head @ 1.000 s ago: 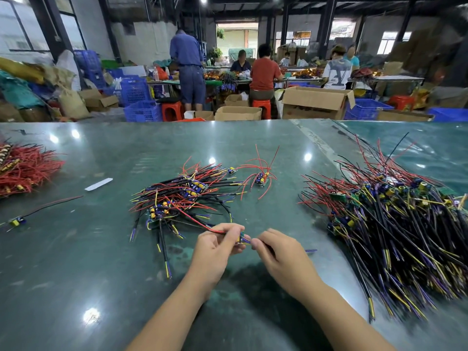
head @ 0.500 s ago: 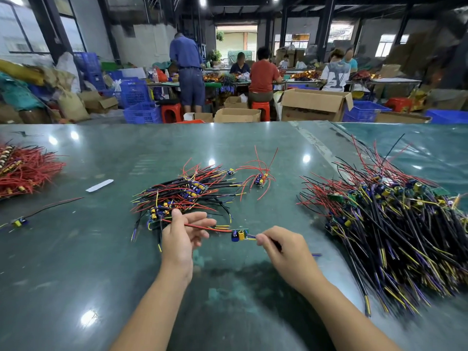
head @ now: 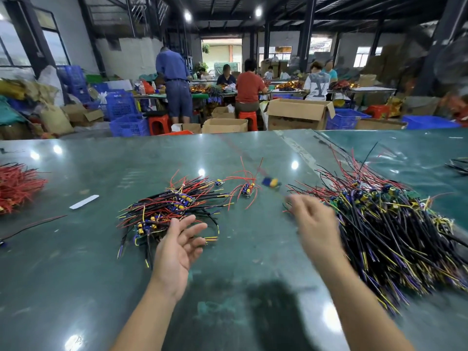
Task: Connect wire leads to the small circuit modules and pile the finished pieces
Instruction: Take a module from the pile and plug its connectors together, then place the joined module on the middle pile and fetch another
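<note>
My left hand point(head: 179, 245) hovers palm-up with straight fingers at the near edge of the centre pile of wired modules point(head: 172, 211), holding nothing. My right hand point(head: 314, 224) is motion-blurred beside the big right-hand pile of black, yellow and red leads with modules point(head: 395, 224). Just beyond its fingertips a blurred blue-and-yellow module point(head: 271, 182) is above the table, a faint red wire streaking away from it. Blur hides whether the fingers still pinch its lead. A few modules with red wires point(head: 247, 190) lie between the piles.
A heap of red wires point(head: 17, 186) lies at the left table edge, with a white strip point(head: 83, 201) and one loose lead point(head: 38, 222) near it. Beyond the green table point(head: 228, 287) are cardboard boxes, blue crates and people working.
My left hand let go of the red wire and opened palm-up. My right hand swung up and right, carrying the module away from the table's near middle toward the small cluster.
</note>
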Motion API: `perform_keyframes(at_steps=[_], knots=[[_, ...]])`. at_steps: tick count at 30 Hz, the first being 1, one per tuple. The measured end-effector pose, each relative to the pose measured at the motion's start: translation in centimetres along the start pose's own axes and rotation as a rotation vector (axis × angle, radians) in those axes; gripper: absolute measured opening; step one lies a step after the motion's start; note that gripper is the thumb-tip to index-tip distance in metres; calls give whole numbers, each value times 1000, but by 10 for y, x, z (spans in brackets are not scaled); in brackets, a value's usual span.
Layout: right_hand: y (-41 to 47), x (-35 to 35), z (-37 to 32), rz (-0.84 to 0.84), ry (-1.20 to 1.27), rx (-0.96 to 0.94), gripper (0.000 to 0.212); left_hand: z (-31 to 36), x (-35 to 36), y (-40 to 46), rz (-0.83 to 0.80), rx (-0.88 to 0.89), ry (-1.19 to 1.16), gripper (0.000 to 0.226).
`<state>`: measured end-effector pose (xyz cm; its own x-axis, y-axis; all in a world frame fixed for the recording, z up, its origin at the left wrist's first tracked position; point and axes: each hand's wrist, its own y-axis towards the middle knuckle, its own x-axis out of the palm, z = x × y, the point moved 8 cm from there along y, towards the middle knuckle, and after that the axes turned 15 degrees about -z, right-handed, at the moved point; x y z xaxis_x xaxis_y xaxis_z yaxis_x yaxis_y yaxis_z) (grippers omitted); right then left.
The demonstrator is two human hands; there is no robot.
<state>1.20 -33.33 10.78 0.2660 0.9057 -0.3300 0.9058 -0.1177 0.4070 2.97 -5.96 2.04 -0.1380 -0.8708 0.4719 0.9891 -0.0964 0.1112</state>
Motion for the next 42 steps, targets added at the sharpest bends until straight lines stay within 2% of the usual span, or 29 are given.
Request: perform_keyframes(at_steps=[2,4,7,10,12,14,18,20,23,24,27,30,33,36,39,40,42], knots=[[7,-45,-4,159,-212,20,26,1,-1,-3,35,1,159,25],[10,-81,5,287,-442,150,31,0,-2,-3,59,-10,393,25],[5,-92,19,344,-682,368,35,-9,6,0,-3,-23,706,34],[0,-50,15,270,-725,302,33,-12,12,2,-83,20,995,35],[-5,-10,13,201,-658,221,27,-4,12,-1,-60,107,1176,33],[-15,31,14,113,-577,145,27,9,7,-4,25,216,1279,36],[-40,95,24,-175,-531,15,30,45,-14,-10,310,369,1340,36],[-48,106,27,-245,-487,-20,29,45,-28,-4,388,255,1487,35],[-51,107,31,-264,-445,-26,28,33,-60,4,422,-161,1707,55],[-50,105,32,-260,-437,-24,27,32,-69,4,429,-249,1729,56],[-47,102,33,-261,-432,-13,26,44,-81,4,501,-233,1665,45],[-48,103,33,-267,-418,-15,26,56,-86,-4,607,-106,1420,30],[-50,106,27,-314,-375,-79,25,62,-82,-11,610,51,1167,22],[-55,119,24,-485,-217,-72,23,61,-65,-14,518,232,826,18],[-62,137,35,-682,-21,144,16,47,-34,-13,360,302,592,22],[-62,141,38,-695,79,215,14,38,-22,-12,302,295,538,23],[-63,146,47,-620,453,400,15,18,2,-10,189,246,475,25]])
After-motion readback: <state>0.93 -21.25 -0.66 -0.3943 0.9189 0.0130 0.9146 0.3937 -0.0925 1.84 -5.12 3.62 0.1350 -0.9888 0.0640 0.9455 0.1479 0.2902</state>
